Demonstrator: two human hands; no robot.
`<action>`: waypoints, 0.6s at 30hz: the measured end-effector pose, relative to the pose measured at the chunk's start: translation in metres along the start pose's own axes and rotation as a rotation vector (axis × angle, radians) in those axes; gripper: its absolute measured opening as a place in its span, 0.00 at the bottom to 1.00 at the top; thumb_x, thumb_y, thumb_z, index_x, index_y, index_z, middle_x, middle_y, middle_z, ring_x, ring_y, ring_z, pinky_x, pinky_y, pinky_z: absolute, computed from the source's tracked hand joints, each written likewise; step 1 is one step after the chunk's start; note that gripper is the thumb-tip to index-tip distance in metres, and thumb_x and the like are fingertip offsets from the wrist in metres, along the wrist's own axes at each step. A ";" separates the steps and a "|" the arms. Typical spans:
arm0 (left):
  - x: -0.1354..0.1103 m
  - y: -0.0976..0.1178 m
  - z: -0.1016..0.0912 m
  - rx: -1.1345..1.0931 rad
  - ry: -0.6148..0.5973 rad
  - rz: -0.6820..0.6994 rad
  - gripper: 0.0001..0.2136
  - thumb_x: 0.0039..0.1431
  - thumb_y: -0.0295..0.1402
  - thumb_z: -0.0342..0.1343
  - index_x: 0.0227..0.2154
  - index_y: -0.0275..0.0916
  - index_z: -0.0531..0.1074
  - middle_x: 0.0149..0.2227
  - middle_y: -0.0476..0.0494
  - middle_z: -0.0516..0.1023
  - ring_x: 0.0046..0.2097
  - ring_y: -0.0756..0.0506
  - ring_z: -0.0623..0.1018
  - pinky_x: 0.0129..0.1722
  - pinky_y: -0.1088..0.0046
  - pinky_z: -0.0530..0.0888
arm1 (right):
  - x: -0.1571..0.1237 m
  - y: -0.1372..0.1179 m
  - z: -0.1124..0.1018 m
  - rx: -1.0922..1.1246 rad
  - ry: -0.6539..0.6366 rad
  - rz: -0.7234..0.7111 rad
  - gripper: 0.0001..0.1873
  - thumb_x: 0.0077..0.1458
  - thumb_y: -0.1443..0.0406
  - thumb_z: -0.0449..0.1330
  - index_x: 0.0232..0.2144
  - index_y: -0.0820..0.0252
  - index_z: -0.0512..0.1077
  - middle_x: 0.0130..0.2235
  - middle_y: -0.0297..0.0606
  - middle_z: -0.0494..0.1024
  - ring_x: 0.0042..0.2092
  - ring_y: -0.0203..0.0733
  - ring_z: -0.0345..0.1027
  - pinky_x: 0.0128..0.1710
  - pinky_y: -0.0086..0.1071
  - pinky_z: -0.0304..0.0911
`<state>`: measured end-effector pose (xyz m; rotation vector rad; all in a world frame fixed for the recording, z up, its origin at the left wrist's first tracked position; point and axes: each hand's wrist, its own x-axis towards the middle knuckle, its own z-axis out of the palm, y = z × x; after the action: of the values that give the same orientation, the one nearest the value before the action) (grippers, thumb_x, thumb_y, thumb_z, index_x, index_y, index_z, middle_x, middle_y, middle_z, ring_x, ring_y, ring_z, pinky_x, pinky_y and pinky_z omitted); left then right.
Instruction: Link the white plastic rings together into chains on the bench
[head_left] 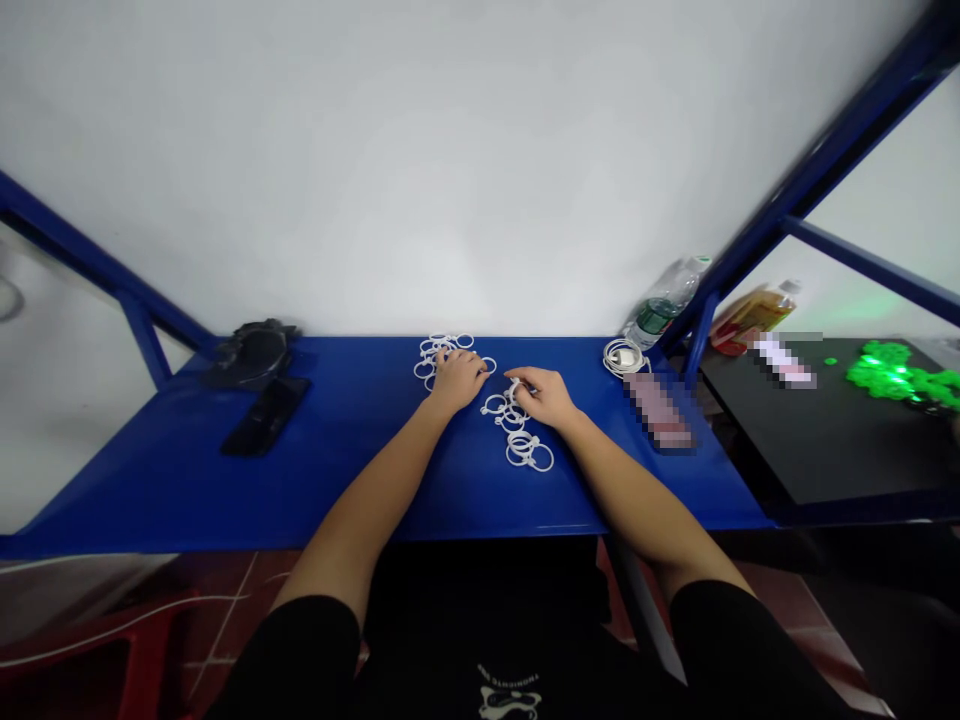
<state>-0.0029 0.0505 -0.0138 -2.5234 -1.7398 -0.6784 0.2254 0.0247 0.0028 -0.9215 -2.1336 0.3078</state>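
Note:
White looped cable ties lie on the blue tabletop in two loose groups. My left hand (457,380) rests over the far group of looped cable ties (429,348), its fingers curled down and its fingertips on one white loop (490,364) at its right side. My right hand (547,396) is just to the right, thumb and index finger closed about another white loop (514,388). Below that hand the near group of looped cable ties (517,443) spreads toward the table's front edge. My left hand hides part of the far group.
The blue table (360,430) stands against a white wall. At left lie a black phone (266,415) and a dark bundled object (255,352). A coiled white cable (624,358), a plastic bottle (664,308) and a blurred-out flat item (661,412) are at right, beside the blue frame.

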 end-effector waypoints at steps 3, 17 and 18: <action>-0.013 -0.010 -0.010 -0.045 0.028 0.047 0.07 0.68 0.37 0.58 0.39 0.45 0.81 0.49 0.41 0.82 0.57 0.36 0.75 0.70 0.42 0.54 | 0.000 0.001 0.004 0.009 0.005 0.027 0.20 0.56 0.70 0.55 0.47 0.56 0.81 0.38 0.37 0.86 0.35 0.41 0.78 0.40 0.33 0.72; -0.025 0.006 -0.034 -0.516 0.395 -0.122 0.11 0.61 0.30 0.57 0.44 0.40 0.79 0.33 0.47 0.81 0.32 0.47 0.76 0.40 0.68 0.76 | 0.000 -0.001 -0.003 0.106 0.199 0.140 0.19 0.65 0.66 0.51 0.47 0.56 0.81 0.36 0.38 0.82 0.37 0.44 0.76 0.43 0.38 0.72; -0.026 0.010 -0.033 -0.541 0.392 -0.145 0.10 0.61 0.30 0.57 0.43 0.41 0.79 0.30 0.48 0.79 0.30 0.47 0.75 0.38 0.69 0.75 | 0.000 -0.002 -0.003 0.119 0.206 0.139 0.19 0.67 0.65 0.50 0.49 0.56 0.81 0.36 0.38 0.81 0.37 0.43 0.76 0.43 0.38 0.72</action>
<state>-0.0132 0.0158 0.0093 -2.3063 -1.7790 -1.7226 0.2263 0.0232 0.0054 -0.9893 -1.8482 0.3879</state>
